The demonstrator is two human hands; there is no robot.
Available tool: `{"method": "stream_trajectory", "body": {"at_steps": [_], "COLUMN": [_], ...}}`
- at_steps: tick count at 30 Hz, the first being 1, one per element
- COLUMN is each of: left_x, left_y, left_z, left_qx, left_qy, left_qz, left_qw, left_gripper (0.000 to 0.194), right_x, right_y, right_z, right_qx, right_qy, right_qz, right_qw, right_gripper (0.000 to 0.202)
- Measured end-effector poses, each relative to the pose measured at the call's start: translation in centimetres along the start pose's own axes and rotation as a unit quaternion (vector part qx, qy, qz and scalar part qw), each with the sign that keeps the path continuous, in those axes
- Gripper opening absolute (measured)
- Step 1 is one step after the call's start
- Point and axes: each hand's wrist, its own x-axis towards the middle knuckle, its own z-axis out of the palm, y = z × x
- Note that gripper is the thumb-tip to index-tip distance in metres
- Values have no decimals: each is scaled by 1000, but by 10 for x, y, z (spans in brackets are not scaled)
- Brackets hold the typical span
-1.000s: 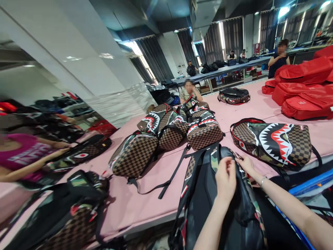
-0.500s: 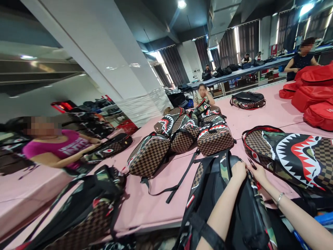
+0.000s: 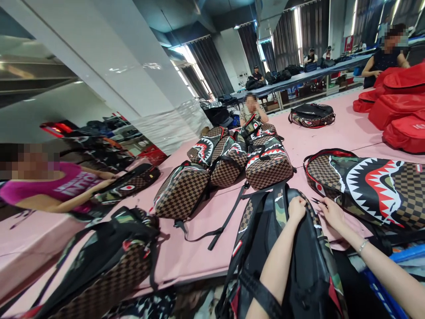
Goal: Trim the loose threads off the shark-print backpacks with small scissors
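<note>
A backpack [image 3: 265, 239] with a black padded back, camouflage trim and brown checks lies back side up in front of me. My left hand [image 3: 296, 209] is closed at its upper edge, fingers pinched against the bag; any thread between them is too small to see. My left forearm passes under one of its black straps. Just right of that edge, my right hand [image 3: 332, 213] is closed around small dark thread snips [image 3: 318, 201], their tips pointing towards the left hand. Beside it lies another checked backpack [image 3: 405, 186] with a shark-mouth print.
Several checked backpacks [image 3: 182, 190] are piled mid-table on the pink surface [image 3: 195, 261]. One more backpack [image 3: 109, 266] lies at left front. Red bags [image 3: 392, 110] are stacked at far right. A co-worker in a purple shirt [image 3: 69, 184] handles a bag at left; others sit farther back.
My two hands have moved slightly apart, so the snips now show in the gap right of the bag's edge. The view has shifted a little.
</note>
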Motion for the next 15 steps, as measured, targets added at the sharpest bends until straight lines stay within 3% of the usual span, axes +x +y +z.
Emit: {"method": "stream_trajectory", "body": {"at_steps": [8,15], "left_x": [6,8], "left_y": [-16,-13], "left_z": [12,14], "left_qx": [-162,-230], "left_qy": [52,63], "left_qz": [-29,-44], "left_qw": [985,970], "left_gripper": [15,14], "right_x": [-4,4], "right_y": [-19,-29], "right_z": [-24,-30], "right_qx": [-96,-139], "right_qy": [-25,-46], "right_qz": [-111,-144], "right_qw": [989,979], "right_gripper": [20,19]}}
